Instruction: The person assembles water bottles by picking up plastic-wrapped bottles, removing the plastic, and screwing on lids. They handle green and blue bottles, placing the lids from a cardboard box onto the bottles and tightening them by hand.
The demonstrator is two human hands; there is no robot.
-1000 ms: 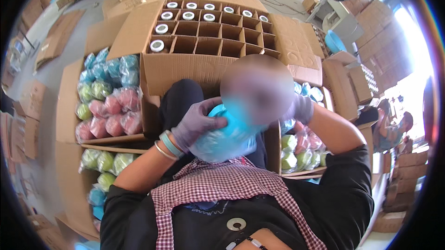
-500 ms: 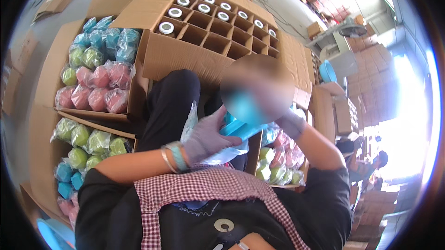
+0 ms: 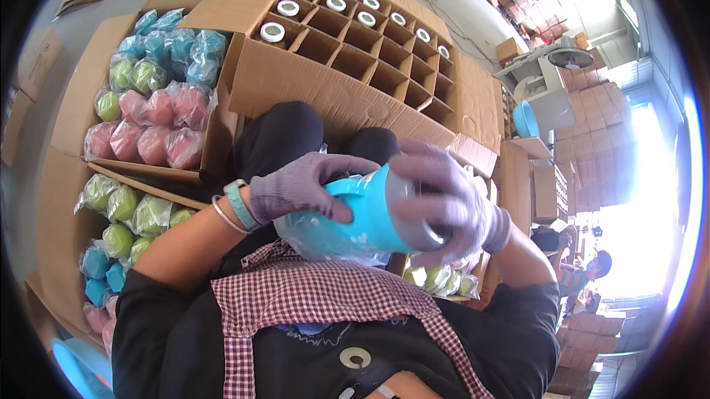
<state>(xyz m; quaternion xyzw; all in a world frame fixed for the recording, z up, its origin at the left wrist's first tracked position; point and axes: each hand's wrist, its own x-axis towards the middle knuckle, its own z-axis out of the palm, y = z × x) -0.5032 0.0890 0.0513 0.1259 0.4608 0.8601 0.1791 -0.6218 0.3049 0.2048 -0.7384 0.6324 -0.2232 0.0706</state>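
Note:
A light-blue jug (image 3: 375,212) with a loop handle and a grey end lies sideways above my lap. My left hand (image 3: 299,186), in a grey glove, grips it at the handle side, thumb near the handle. Over the grey end at the right curls my right hand (image 3: 460,203), also gloved; its fingers are smeared by motion. A clear plastic bag (image 3: 318,238) hangs around the lower left of the jug, partly hidden by it.
Ahead stands a divided carton (image 3: 333,85) with several white-capped cylinders (image 3: 272,32) in some cells. At the left, open cartons hold bagged pink pieces (image 3: 157,109), green pieces (image 3: 118,240) and blue pieces (image 3: 207,55). Another carton with bagged green pieces (image 3: 440,281) is at my right.
The jug has turned to lie sideways, showing its handle and grey end. My left hand has risen to the handle; my right hand has come down over the grey end.

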